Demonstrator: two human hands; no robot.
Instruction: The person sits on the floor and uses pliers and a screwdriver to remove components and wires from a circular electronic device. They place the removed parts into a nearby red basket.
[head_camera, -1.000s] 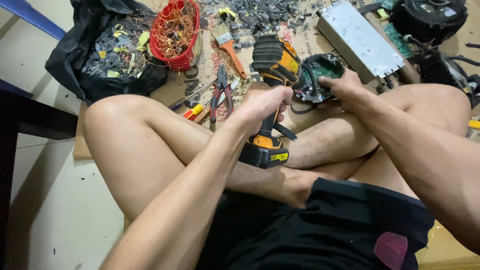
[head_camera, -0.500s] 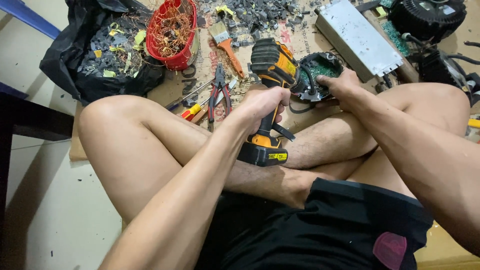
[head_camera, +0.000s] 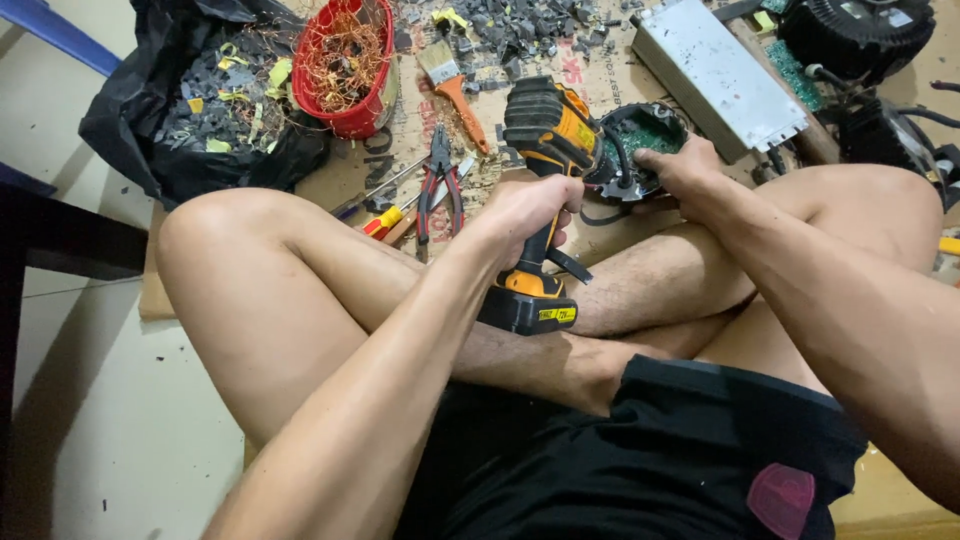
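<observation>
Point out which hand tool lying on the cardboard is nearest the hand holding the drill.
The pliers with red-and-black handles lie closest to the left hand gripping the drill. The screwdriver lies beyond them, and the paintbrush lies farther up.

Surface: flattened cardboard sheet (head_camera: 610, 90) on pale tiled floor (head_camera: 90, 400)
On cardboard: red basket (head_camera: 345, 70), paintbrush (head_camera: 455, 85), pliers (head_camera: 440, 185), screwdrivers (head_camera: 385, 218), grey metal casing (head_camera: 715, 70)
On floor: black bag (head_camera: 190, 110)

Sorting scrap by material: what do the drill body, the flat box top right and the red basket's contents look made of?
Drill: moulded plastic, matte yellow and black. Flat box: sheet metal, dull grey, scuffed, with screw holes. Red basket: likely plastic; holds tangled, shiny, copper-coloured wire.
</observation>
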